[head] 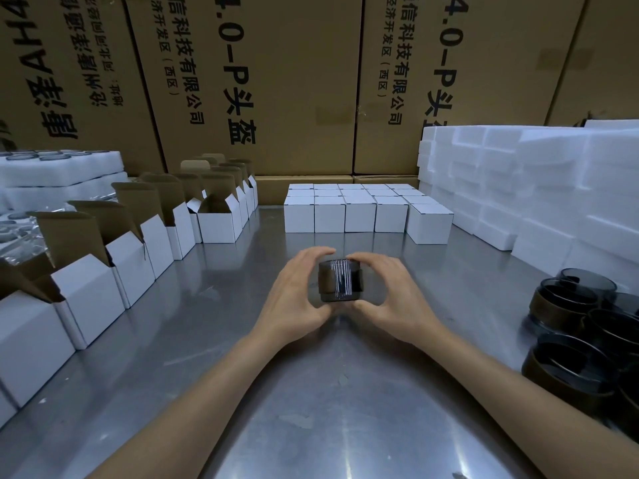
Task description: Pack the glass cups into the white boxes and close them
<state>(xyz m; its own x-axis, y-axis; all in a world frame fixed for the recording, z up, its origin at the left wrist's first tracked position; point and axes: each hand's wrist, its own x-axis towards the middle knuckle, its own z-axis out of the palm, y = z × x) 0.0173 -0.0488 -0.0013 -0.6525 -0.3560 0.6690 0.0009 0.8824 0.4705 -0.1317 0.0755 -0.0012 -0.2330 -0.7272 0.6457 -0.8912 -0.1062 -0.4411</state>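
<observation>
Two hands (301,288) (387,292) partly hide one glass cup (340,285).

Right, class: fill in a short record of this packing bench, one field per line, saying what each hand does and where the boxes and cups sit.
left hand: grips dark glass cup
right hand: grips the same cup
open white boxes: row along the left
closed white boxes: block at centre back
loose glass cups: cluster at right
surface: metal table
</observation>
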